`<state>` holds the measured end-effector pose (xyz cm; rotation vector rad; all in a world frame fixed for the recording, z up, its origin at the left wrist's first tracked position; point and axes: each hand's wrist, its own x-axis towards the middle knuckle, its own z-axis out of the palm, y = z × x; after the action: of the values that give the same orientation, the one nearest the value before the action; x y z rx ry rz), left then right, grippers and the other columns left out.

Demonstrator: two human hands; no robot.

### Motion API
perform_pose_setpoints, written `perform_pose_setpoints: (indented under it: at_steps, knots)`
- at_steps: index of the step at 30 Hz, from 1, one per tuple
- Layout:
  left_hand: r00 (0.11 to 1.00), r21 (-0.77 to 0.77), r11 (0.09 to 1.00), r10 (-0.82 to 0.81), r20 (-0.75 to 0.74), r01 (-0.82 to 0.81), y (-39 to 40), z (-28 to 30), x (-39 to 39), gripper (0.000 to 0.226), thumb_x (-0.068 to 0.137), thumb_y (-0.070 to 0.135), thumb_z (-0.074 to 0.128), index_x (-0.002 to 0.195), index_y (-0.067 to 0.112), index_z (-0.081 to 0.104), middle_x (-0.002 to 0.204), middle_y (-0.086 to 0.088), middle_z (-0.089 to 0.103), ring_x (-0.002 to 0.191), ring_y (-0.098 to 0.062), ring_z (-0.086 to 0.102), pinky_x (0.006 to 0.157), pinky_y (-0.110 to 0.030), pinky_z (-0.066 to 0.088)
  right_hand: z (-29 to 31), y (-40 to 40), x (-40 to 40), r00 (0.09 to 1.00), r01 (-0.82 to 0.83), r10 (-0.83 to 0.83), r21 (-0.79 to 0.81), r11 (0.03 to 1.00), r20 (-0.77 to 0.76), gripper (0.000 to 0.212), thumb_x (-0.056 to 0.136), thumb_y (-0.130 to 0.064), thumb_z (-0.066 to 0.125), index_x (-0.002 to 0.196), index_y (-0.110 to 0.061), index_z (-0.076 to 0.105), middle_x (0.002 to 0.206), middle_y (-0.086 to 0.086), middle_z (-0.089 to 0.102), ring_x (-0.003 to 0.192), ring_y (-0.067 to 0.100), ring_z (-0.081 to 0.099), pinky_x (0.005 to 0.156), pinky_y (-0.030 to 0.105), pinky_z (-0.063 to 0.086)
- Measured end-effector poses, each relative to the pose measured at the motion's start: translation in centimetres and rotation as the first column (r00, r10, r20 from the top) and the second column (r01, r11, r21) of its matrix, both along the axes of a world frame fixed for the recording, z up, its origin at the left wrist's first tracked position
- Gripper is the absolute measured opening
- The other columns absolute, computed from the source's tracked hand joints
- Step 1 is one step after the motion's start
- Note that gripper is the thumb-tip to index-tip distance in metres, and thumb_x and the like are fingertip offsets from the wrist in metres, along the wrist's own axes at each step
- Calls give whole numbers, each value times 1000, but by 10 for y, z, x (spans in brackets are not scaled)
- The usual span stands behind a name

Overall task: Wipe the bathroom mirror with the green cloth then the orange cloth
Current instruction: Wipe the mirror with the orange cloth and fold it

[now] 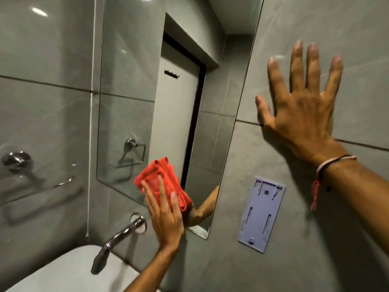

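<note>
The tall frameless mirror (172,85) hangs on the grey tiled wall and reflects a pale door. My left hand (166,216) presses a folded orange cloth (162,180) flat against the mirror's lower part, fingers spread over the cloth. My right hand (301,106) lies flat on the wall tiles to the right of the mirror, fingers apart, holding nothing. A thread band circles its wrist. No green cloth is in view.
A chrome wall tap (117,239) juts out over a white basin (69,268) just below my left hand. A lilac plastic bracket (261,213) is fixed to the wall right of the mirror. A chrome holder (16,161) sits on the left wall.
</note>
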<state>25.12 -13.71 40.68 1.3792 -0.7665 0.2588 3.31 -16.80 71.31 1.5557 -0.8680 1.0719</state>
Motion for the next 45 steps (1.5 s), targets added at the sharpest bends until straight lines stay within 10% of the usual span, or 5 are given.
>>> perform_pose_setpoints:
  at_steps: [10, 21, 28, 35, 45]
  knots:
    - [981, 58, 998, 16, 192, -28, 2, -17, -85, 54, 105, 45, 25, 158, 37, 20, 171, -10, -8, 158, -33, -5, 125, -55, 12, 2, 5, -3, 999, -20, 21, 43, 999, -28, 76, 100, -66, 25, 164, -30, 7, 173, 19, 5, 160, 40, 5, 121, 73, 11]
    - [665, -234, 972, 172, 727, 4, -20, 255, -51, 62, 103, 48, 33, 160, 29, 17, 169, -17, 10, 158, -31, 5, 122, -58, 21, 3, 8, -3, 1000, -3, 3, -6, 1000, 11, 69, 103, -56, 26, 163, -23, 21, 173, 15, 13, 161, 32, 11, 126, 62, 9]
    - [680, -276, 938, 63, 730, 208, -14, 313, -46, 98, 94, 52, 55, 158, 0, 2, 170, -16, 7, 158, -27, 10, 125, -55, 19, 13, 27, -9, 824, -531, 510, 21, 847, 245, 54, 98, -43, 49, 147, -19, 50, 150, 6, 56, 135, 24, 52, 113, 42, 40]
    - [577, -97, 848, -266, 773, 521, 17, 317, -32, 126, 76, 44, 71, 155, 7, -20, 170, -11, -12, 159, -22, -2, 129, -47, 7, 63, 59, 26, 862, -483, 380, 320, 815, 335, 86, 81, -64, 65, 151, -22, 38, 141, 2, 60, 127, 25, 54, 106, 44, 47]
    - [600, -78, 650, -639, 482, 756, 47, 312, 19, 92, 74, 19, 84, 151, 30, 33, 147, 15, 51, 135, 1, 50, 108, -27, 49, 57, 74, 36, 570, -790, 508, 262, 553, 645, 32, 80, -4, 68, 110, -15, 71, 93, 2, 76, 83, 20, 69, 74, 23, 50]
